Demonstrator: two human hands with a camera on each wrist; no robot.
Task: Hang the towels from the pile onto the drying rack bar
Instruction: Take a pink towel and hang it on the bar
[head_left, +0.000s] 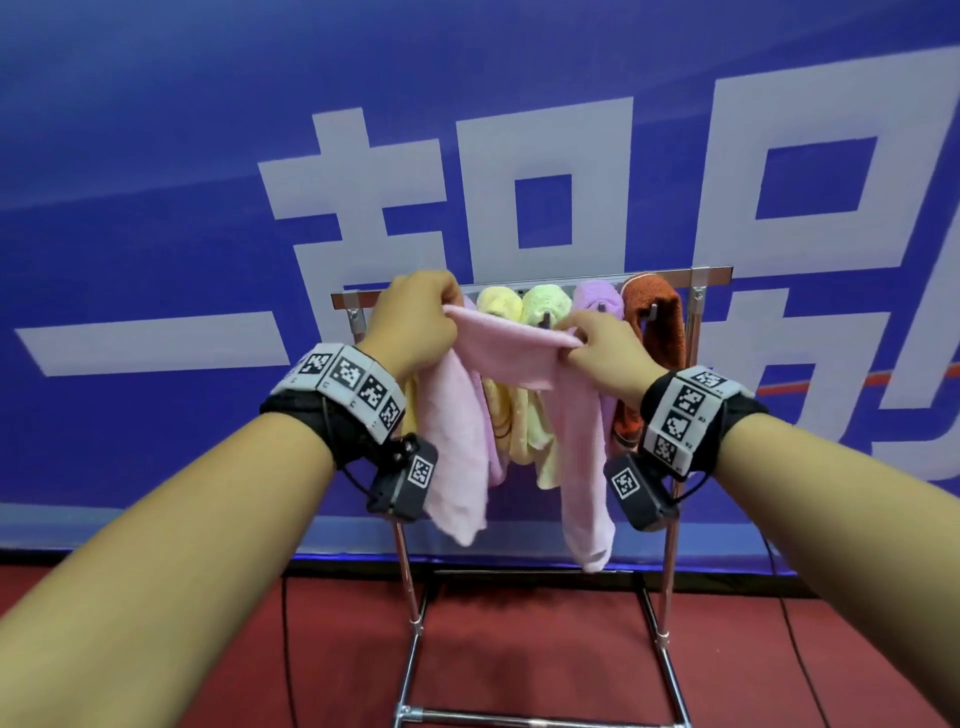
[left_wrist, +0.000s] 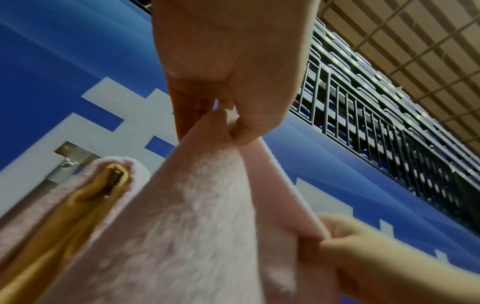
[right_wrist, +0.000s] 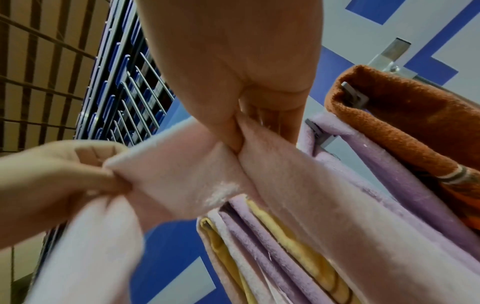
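Looking down from the head camera, we pinch a soft pale pink towel (head_left: 519, 358) between our left hand (head_left: 415, 317) and right hand (head_left: 602, 353), stretched in front of the chrome drying rack bar (head_left: 670, 274), where yellow, green, lilac and rust towels hang. From the left wrist, our thumb and fingers (left_wrist: 246, 127) grip its edge. From the right wrist, our fingers (right_wrist: 228, 131) pinch a fold beside the rust-orange towel (right_wrist: 405, 115).
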